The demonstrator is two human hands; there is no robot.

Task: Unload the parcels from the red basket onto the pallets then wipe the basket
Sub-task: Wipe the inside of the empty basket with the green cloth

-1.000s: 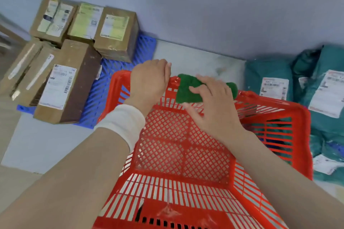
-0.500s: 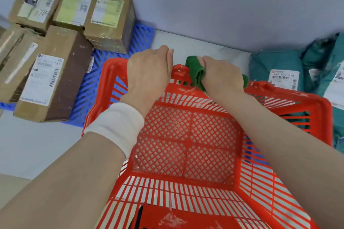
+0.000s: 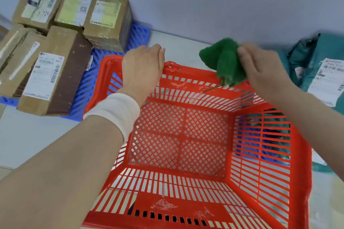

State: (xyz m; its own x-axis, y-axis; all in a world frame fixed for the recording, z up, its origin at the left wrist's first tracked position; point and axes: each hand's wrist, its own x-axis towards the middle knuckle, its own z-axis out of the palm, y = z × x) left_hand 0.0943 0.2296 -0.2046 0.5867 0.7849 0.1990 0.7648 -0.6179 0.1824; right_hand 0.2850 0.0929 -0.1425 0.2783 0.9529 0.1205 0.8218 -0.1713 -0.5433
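The red basket (image 3: pixel 264 163) stands on the floor in front of me with nothing inside it. My left hand (image 3: pixel 142 69), with a white band at the wrist, grips the far rim near its left corner. My right hand (image 3: pixel 260 69) holds a bunched green cloth (image 3: pixel 226 63) against the far rim toward its right end. Several brown cardboard parcels (image 3: pixel 54 78) sit on a blue pallet (image 3: pixel 111 55) at the upper left. Teal bagged parcels (image 3: pixel 316 61) with white labels lie at the right.
A pale blue-grey wall (image 3: pixel 204 2) runs along the back, close behind the basket. Light floor (image 3: pixel 37 135) shows to the left of the basket. More blue pallet shows through the basket's right wall.
My right hand has slid the green cloth to the right along the far rim, away from my left hand. The left hand has kept its hold on the rim.
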